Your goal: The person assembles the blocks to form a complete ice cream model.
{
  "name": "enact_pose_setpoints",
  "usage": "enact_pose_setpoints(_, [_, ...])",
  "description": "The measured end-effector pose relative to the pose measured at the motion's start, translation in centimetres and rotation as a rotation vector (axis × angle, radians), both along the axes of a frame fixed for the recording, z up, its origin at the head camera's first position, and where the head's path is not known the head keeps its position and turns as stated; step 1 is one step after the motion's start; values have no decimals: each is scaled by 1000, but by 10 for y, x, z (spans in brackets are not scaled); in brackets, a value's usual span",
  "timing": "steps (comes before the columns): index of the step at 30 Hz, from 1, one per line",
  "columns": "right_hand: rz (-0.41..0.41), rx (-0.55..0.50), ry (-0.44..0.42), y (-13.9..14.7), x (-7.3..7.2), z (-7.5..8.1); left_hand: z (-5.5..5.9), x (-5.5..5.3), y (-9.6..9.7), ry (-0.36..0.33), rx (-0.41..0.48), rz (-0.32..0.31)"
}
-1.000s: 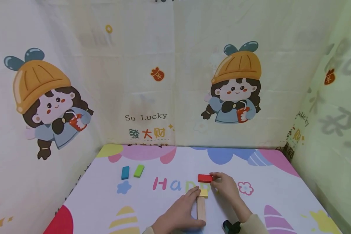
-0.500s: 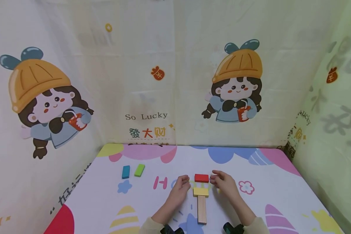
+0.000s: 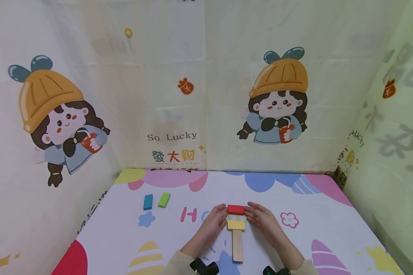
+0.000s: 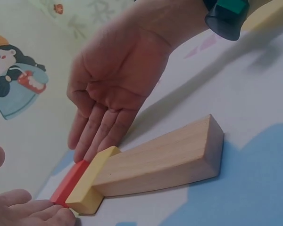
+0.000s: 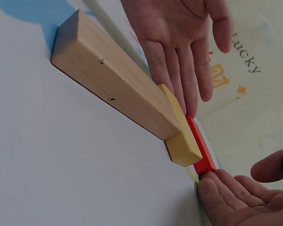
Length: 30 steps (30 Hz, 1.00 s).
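1. The left hand [image 3: 216,220] reaches forward along the surface [image 3: 110,229], its fingers extended and lying close together, the thumb standing apart from them; it pinches nothing.
2. The right hand [image 3: 263,219] mirrors it from the other side, fingers nearly straight, thumb apart from them in its own wrist view, likewise without a pinch.
3. The palms face one another, and the forearms slant inward from the near edge, each with a pale sleeve [image 3: 306,268] and a dark wrist device [image 3: 204,267].
4. Between the fingertips lies the red block [image 3: 235,209], flat and crosswise; both wrist views show fingertips touching its two short ends.
5. Just nearer the person is the yellow block [image 3: 236,225], roughly parallel to the red one, a narrow gap between them in the head view.
6. The long wooden block [image 3: 237,245] runs from the yellow block toward the person, its far end against it, forming a T.
7. Well apart at the far left lie a blue block [image 3: 148,202] and a green block [image 3: 164,200], side by side without touching.
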State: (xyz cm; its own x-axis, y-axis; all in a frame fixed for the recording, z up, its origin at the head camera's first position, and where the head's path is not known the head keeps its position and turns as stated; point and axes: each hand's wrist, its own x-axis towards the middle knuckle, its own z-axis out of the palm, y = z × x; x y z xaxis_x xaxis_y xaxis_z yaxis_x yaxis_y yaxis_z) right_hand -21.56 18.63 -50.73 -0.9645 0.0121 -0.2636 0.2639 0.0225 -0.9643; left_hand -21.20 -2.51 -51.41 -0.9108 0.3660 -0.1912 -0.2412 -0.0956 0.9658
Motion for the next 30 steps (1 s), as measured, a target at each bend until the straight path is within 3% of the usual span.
enact_pose_setpoints(7, [-3,-21,-11,0,6,-1,5,7,-1,-7,-15,-3])
enact_pose_setpoints(13, [-4,-25,-33,-1,12,3,9,14,-7,17,-134,-28])
enact_pose_setpoints(20, [5,-40,-22,0,20,4,11,18,-9,-9,-136,-41])
enact_pose_setpoints(27, [23,-28,-21,3,25,2,12,26,-6,20,-235,-57])
enact_pose_setpoints(30, [21,-25,-25,4,26,2,12,28,-5,20,-229,-57])
